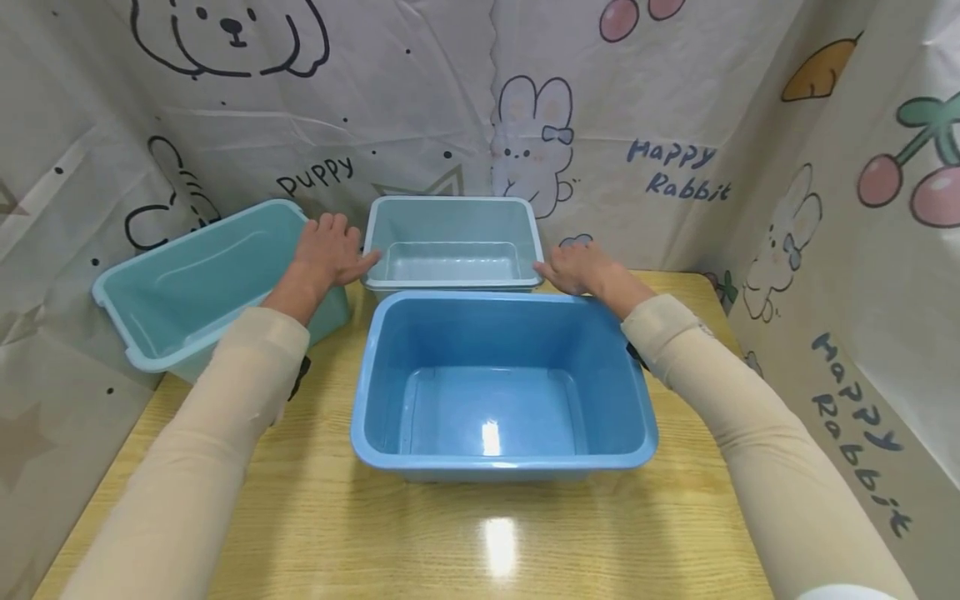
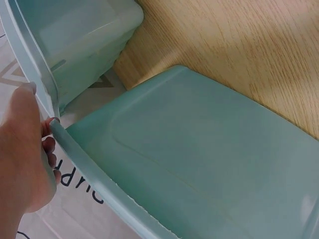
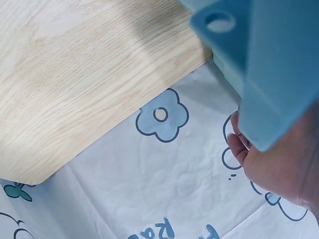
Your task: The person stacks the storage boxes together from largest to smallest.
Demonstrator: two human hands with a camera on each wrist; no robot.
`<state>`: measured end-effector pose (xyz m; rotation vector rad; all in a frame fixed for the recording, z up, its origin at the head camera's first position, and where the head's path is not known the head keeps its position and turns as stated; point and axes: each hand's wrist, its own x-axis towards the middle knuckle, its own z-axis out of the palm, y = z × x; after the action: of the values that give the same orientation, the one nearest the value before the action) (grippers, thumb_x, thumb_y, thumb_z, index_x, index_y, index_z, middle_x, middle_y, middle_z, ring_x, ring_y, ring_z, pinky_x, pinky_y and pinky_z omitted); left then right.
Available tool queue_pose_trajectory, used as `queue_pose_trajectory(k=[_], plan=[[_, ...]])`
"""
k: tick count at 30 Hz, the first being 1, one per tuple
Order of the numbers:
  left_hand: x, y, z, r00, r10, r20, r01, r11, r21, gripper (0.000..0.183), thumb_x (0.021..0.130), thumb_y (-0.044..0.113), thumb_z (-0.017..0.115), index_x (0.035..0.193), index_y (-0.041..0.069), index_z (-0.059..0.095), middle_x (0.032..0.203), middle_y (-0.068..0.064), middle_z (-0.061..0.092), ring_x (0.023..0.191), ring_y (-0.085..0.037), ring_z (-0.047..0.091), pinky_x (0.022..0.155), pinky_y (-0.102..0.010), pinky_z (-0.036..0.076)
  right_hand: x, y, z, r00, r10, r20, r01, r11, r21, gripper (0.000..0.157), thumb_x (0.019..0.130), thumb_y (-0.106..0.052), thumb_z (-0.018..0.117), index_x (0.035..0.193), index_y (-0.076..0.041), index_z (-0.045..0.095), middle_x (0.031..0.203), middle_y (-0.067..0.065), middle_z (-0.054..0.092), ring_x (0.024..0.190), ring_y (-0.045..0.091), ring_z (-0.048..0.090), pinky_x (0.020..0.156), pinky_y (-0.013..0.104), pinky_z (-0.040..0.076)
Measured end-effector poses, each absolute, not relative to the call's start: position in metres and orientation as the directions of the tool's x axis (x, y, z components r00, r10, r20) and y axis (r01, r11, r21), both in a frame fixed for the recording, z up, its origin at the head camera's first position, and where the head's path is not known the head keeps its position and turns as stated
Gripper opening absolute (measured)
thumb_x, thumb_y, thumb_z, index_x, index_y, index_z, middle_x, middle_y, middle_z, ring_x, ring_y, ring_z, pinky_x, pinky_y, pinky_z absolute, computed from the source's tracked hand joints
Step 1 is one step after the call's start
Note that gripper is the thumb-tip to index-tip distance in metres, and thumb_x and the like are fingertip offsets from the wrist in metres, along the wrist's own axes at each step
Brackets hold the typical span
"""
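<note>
Three open plastic bins are on the wooden table. At the back stands a pale grey-green bin [image 1: 453,218], with a hand at each of its short sides. My left hand [image 1: 327,250] grips its left rim, thumb on top; in the left wrist view, curled fingers [image 2: 50,145] show close to the corner of the teal bin [image 1: 217,250]. My right hand [image 1: 583,268] holds the right rim, thumb reaching the edge. In the right wrist view, the blue bin [image 3: 284,59] hides part of that hand. In front, the larger blue bin's inside floor is bare.
The teal bin stands angled at the left, against the patterned cloth [image 1: 420,100] that hangs behind and on both sides. The blue bin sits right before the pale one. Bare wood of the table [image 1: 375,542] shows in front, and the table's back edge lies near my right hand.
</note>
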<state>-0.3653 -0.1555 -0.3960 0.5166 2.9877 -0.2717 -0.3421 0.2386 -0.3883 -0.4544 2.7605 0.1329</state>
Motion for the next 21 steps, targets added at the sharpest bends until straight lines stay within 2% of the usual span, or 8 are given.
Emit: queue_pose_trajectory(k=[4,10,21], plan=[[-0.3647,-0.1552,-0.3979,-0.938,0.325,-0.12,0.342,0.926,-0.163,0.066,0.103,0.052,0.03,0.114,-0.01,0.051,0.115,-0.026,0.042,0.107,-0.041,0.038,0.092,-0.055,0.033,-0.3431,0.238,-0.3897,-0.889,-0.299,-0.347,-0.335,0.941,0.049,0.07,0.107,-0.049,0.022,0.145,0.007,0.038,0.145,0.029,0.043,0.138,0.044,0.035,0.113,0.055,0.02],[-0.3629,-0.1535,-0.3983,-0.932,0.346,-0.109,0.361,0.914,-0.185,0.067,0.103,0.052,0.033,0.11,-0.011,0.054,0.116,-0.026,0.042,0.108,-0.04,0.039,0.092,-0.053,0.033,-0.3437,0.2369,-0.392,-0.887,-0.288,-0.36,-0.332,0.941,0.063,0.071,0.107,-0.049,0.021,0.146,0.007,0.036,0.148,0.029,0.04,0.14,0.044,0.032,0.114,0.054,0.018],[-0.3643,-0.153,-0.4045,-0.925,0.366,-0.105,0.38,0.896,-0.229,0.061,0.102,0.05,0.037,0.098,-0.008,0.059,0.117,-0.025,0.04,0.109,-0.039,0.036,0.095,-0.053,0.029,-0.3456,0.2373,-0.3959,-0.879,-0.333,-0.341,-0.353,0.936,-0.005,0.069,0.107,-0.049,0.023,0.137,0.01,0.043,0.137,0.031,0.049,0.131,0.046,0.043,0.109,0.055,0.028]])
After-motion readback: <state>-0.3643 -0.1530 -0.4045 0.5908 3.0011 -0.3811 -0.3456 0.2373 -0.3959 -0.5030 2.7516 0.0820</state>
